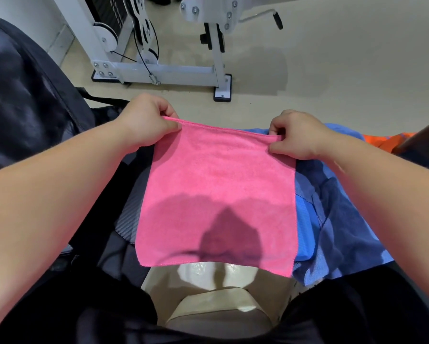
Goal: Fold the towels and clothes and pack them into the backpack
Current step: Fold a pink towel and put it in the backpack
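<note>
Left hand (144, 120) and right hand (297, 135) pinch pink towel's (215, 194) top corners — hanging flat.

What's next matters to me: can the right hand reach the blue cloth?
Probably yes, once freed: the right hand pinches the pink towel, but the blue cloth lies uncovered right under it.

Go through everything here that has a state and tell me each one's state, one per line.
pink towel: hangs flat, held by its top corners.
left hand: pinches the towel's top left corner.
right hand: pinches the top right corner.
blue clothes: unfolded, rumpled, behind the towel.
backpack: at left; open or zipped unclear.
</note>
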The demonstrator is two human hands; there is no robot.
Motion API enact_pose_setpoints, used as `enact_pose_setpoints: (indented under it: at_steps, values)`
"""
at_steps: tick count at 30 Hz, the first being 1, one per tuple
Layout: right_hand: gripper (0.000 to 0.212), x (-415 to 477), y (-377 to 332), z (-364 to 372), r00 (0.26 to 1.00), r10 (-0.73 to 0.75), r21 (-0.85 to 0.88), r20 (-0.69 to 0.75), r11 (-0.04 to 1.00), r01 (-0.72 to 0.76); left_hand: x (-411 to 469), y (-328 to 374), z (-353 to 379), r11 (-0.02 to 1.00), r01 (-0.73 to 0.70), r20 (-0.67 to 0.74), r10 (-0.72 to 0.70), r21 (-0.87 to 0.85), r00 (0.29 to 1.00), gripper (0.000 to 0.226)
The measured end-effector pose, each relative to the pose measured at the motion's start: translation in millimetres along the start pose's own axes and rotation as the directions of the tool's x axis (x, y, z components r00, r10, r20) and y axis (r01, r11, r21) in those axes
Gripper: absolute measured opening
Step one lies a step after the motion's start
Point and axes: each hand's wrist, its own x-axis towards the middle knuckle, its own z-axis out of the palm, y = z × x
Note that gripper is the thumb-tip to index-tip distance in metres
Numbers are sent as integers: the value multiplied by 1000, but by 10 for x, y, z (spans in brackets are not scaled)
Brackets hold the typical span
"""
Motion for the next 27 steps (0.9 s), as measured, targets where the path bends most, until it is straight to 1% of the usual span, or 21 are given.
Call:
enact_pose_setpoints:
  at_steps: [2, 6, 9, 11, 14, 17, 21, 23, 25, 27]
  values:
    - [18, -22, -15, -36, 1000, 13, 68, -17, 998, -11, -6, 1, -27, 1000, -17, 18, 16, 25, 1000, 7]
    - [15, -58, -7, -165, 999, 23, 171, 22, 985, -27, 3, -4, -80, 996, -10, 27, 8, 92, 1000, 7]
    - [15, -37, 10, -288, 999, 45, 220, -14, 975, -40, 56, 36, -110, 990, -21, -70, 31, 137, 997, 9]
    - [13, 40, -5, -360, 993, 59, 167, -98, 985, -42, 129, 88, -141, 985, -59, -101, 76, 164, 992, 9]
    - [8, 188, -74, -432, 963, 70, 53, -259, 997, -58, 240, 170, -195, 967, -89, -119, 120, 237, 986, 12]
    - [5, 252, -151, -458, 943, 85, 45, -322, 996, -75, 277, 193, -223, 951, -108, -133, 152, 290, 979, 11]
    - [8, 60, -226, -463, 959, 51, 98, -278, 995, -24, 50, 145, -265, 936, -167, -140, 219, 310, 966, 5]
    - [12, -193, -254, -455, 978, 9, 172, -209, 985, 28, -217, 133, -296, 932, -206, -148, 259, 299, 955, 0]
    - [16, -496, -287, -412, 989, -62, 239, -136, 967, 93, -547, 100, -316, 936, -225, -149, 272, 271, 951, 2]
    - [18, -804, -310, -327, 993, -97, 308, -68, 945, 113, -880, 20, -327, 930, -281, -97, 310, 237, 946, 4]
